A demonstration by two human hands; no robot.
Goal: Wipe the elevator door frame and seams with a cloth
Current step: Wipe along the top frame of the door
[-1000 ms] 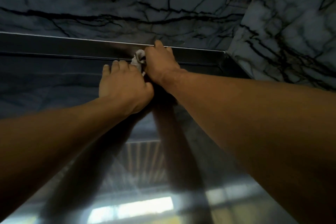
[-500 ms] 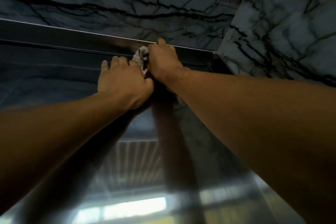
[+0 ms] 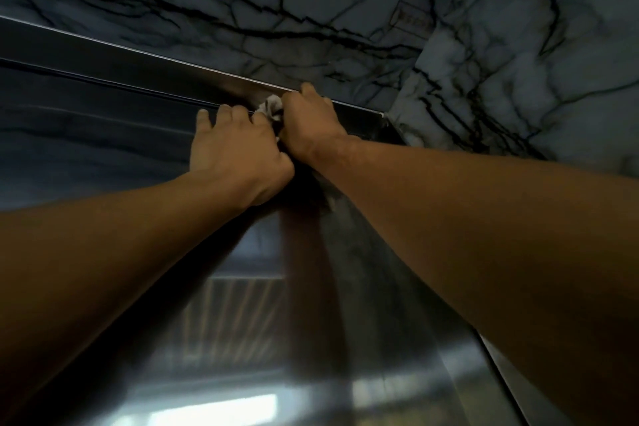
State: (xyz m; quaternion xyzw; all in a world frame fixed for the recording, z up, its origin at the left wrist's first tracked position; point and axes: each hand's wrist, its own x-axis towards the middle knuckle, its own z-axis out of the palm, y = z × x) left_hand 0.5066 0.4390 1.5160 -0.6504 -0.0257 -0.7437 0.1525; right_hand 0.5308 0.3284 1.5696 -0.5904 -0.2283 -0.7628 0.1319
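Overhead wipe, top frame (image 3: 145, 59), near right corner.
Right hand (image 3: 313, 121) bunches cloth (image 3: 271, 106) against frame seam; left hand (image 3: 235, 145), fingers together, rests on door (image 3: 103, 135). Risk: small wad slipping free, arms at full stretch.

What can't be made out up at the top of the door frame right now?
Head view:
- cloth: mostly hidden between left hand and right hand.
- Seam under the hands: covered, so cleanliness unknown.
- Small plaque on the marble: too blurred to read.

Both arms raised; right hand (image 3: 313, 126) curled (gripping), left hand (image 3: 235, 145) flat.
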